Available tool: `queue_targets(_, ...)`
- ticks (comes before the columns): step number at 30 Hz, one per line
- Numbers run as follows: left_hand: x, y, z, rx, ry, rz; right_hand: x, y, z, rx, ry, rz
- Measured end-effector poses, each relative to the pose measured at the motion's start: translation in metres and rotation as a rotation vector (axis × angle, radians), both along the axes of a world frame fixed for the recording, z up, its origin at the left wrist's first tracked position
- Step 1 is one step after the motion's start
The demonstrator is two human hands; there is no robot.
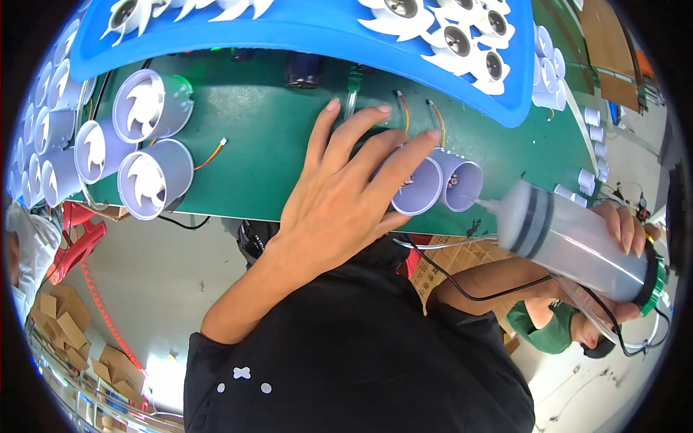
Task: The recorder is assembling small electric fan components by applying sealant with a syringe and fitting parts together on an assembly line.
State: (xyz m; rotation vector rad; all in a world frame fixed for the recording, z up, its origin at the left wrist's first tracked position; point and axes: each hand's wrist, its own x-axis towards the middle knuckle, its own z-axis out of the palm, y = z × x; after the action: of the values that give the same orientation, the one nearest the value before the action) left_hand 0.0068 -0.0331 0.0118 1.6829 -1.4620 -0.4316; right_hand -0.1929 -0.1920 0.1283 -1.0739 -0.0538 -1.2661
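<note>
My right hand [626, 229] is wrapped round a large translucent dispensing syringe [588, 249] with a green end cap and a hose. Its thin nozzle [488, 204] points left at the mouth of a pale lavender plastic cup-shaped housing [473, 189], which lies on its side. Beside that one, a second cup-shaped housing [427, 193] sits between the thumb and index finger of my left hand [336, 191]. The other left fingers reach out over the green table. Small motor or circuit parts show inside both housings, and thin wires with connectors stick out behind them.
A blue tray [289, 40] of white fan impellers [455, 41] spans the far side of the green table [245, 130]. Housings with white fans [144, 184] stand at left, with more stacked beyond. A black cable [473, 294] hangs below the syringe. Another person [552, 325] is at lower right.
</note>
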Motion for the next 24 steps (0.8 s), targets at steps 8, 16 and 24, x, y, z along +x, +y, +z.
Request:
queue_targets(8,-0.006,-0.002,-0.003,-0.009,-0.217,-0.048,-0.023,-0.006,-0.008,-0.032,0.218,-0.166)
queue_targets(16,-0.009,-0.003,-0.001,0.01,-0.195,-0.04,-0.012,-0.005,-0.018,-0.052,0.271,-0.025)
queue_targets(24,-0.008,-0.003,-0.004,-0.001,-0.226,-0.036,-0.019,-0.017,-0.012,-0.181,0.386,0.119)
